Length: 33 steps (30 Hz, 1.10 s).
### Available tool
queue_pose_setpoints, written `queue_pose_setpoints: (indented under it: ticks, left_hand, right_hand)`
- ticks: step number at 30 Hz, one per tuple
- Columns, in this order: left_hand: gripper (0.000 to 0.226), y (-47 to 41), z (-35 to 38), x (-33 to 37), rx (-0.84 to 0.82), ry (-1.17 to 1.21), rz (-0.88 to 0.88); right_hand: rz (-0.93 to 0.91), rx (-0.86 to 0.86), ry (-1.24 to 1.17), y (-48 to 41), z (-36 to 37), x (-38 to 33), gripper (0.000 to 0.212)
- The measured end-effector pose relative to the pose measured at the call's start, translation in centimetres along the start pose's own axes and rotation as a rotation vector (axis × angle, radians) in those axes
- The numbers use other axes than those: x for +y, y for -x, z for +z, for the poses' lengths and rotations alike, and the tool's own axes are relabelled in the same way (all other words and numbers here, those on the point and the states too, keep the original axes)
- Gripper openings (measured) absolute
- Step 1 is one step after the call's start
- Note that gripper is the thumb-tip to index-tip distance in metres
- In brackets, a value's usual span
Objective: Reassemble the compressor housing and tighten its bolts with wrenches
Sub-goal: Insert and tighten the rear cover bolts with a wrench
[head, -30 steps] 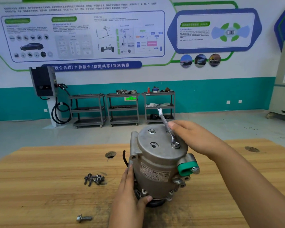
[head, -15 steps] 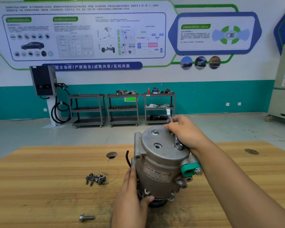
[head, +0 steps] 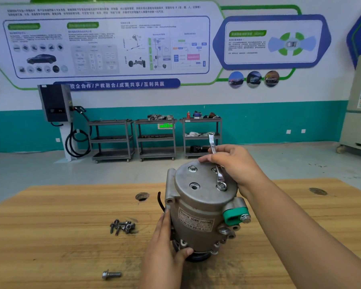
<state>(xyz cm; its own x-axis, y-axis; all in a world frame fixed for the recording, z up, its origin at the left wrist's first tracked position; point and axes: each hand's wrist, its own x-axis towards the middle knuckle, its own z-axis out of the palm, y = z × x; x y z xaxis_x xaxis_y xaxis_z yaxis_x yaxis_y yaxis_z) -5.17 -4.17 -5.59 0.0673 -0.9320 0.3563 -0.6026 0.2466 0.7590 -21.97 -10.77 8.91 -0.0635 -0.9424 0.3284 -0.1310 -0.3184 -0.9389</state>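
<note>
Right hand (head: 237,163) grips my one wrench (head: 213,152) on a top bolt (head: 221,186) — left hand (head: 165,247) clasps the compressor (head: 198,215). One stray bolt (head: 111,274) plus a heap (head: 123,226) on the desk (head: 50,236).

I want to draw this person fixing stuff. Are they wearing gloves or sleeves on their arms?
No gloves: the left hand and right hand are bare. Both forearms are bare too, with no sleeves, watch or rings in view.
</note>
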Motion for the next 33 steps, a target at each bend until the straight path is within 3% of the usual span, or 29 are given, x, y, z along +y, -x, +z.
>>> queue_pose_setpoints:
  ticks: [4,12,17,20,23,26,29,33]
  left_hand:
    - [0.106,0.0,0.0,-0.1,-0.014,0.016,-0.007]
    - [0.104,-0.4,0.0,0.1,-0.038,0.041,-0.001]
    - [0.105,-0.2,0.1,0.4,-0.024,0.04,-0.004]
    - [0.106,-0.2,0.1,0.4,-0.022,0.035,-0.004]
    - [0.107,-0.3,0.1,0.2,-0.029,0.035,-0.002]
    - [0.106,-0.3,0.2,-0.1,-0.028,0.04,-0.002]
    - [0.106,-0.3,0.3,-0.3,-0.017,0.037,-0.005]
    - [0.106,-0.3,0.4,-0.4,0.002,0.016,0.009]
  right_hand:
    - [0.062,-0.014,-0.02,-0.4,-0.4,-0.6,0.019]
    - [0.276,0.06,-0.104,-1.0,-0.6,-1.2,0.011]
    - [0.154,0.071,0.141,-0.4,-0.2,-2.2,0.018]
    - [0.123,0.088,0.162,-0.4,-0.3,-3.0,0.019]
    - [0.11,0.152,0.01,-0.3,-0.3,-2.9,0.021]
    - [0.145,0.214,-0.308,0.5,-1.2,-2.5,0.024]
    - [-0.055,0.258,-0.352,2.0,-3.1,-2.2,0.023]
    - [-0.418,0.428,-0.031,4.0,-4.2,-1.3,0.01]
